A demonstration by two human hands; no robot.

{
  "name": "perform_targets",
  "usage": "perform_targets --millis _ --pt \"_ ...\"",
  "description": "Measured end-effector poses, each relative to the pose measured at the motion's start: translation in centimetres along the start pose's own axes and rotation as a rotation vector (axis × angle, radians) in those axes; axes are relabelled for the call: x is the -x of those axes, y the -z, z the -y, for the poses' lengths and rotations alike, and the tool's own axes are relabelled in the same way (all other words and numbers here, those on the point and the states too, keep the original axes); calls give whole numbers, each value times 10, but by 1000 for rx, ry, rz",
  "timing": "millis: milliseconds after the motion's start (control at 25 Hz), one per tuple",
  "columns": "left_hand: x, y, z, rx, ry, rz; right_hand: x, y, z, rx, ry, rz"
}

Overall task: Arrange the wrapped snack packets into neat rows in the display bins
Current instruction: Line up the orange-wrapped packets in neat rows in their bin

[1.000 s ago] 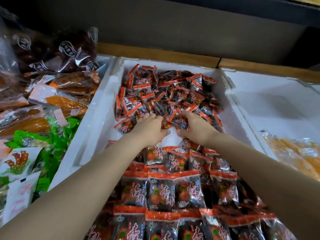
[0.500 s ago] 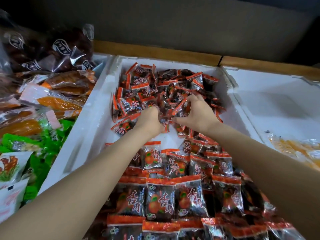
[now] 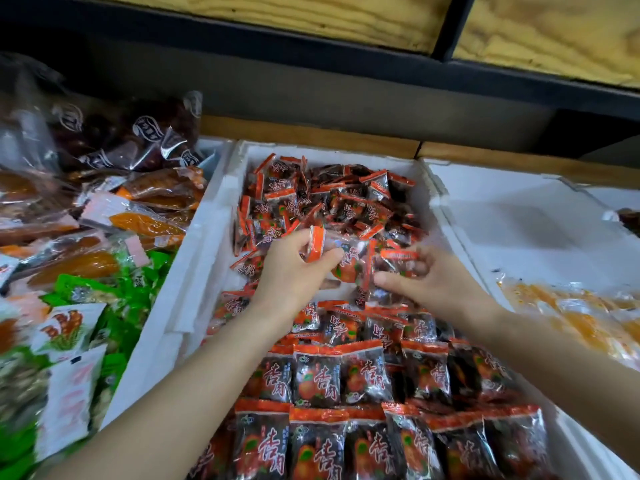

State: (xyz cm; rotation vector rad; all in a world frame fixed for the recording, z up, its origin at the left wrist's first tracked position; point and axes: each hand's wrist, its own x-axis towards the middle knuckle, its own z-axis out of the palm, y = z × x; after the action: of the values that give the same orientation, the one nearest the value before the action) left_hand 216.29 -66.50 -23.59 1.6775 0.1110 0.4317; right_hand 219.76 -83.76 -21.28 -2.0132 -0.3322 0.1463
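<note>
Neat rows point(image 3: 317, 375) of packets fill the near end of the white bin point(image 3: 194, 258). Over its middle, close together, the left hand point(image 3: 294, 275) pinches a packet point(image 3: 317, 245) by its orange end and the right hand point(image 3: 440, 285) curls round a second packet point(image 3: 398, 259). A loose pile point(image 3: 329, 199) lies against the far wall

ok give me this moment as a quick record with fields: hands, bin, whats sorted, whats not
left hand: pinches a red-edged snack packet
right hand: grips a second packet
bin: white foam bin, the middle one
near end: neat rows, labels up
far end: loose pile, unsorted
bin to the right: orange packets
</note>
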Motion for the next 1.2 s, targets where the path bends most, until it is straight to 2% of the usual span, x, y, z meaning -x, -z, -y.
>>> perform_targets --millis 160,280,360,440,520,760,880,920,1040,1120,1200 --pt "26 -12 -7 329 209 17 25 9 2 -223 -85 132" --pt "31 -15 -12 540 382 18 38 12 7 -247 -88 183" --pt "31 -16 -7 586 443 37 42 12 8 -196 -91 151" --pt "32 -17 -3 602 485 51 45 11 7 -57 -87 103" --pt "34 -18 6 598 490 78 46 11 3 -34 -87 51" --pt "38 -23 23 356 420 139 43 13 -9 -294 -202 -19" --pt "37 -23 26 400 408 110 45 15 -9 -495 -227 -46" --pt "38 -23 25 406 410 134 46 14 -10 -468 -222 -30" --pt "39 -25 28 267 384 173 52 10 -16 -156 -211 139" --pt "41 -26 26 159 294 150 56 9 -16 53 -176 215" --pt "44 -27 22 16 152 167 57 12 -17 289 -82 195"
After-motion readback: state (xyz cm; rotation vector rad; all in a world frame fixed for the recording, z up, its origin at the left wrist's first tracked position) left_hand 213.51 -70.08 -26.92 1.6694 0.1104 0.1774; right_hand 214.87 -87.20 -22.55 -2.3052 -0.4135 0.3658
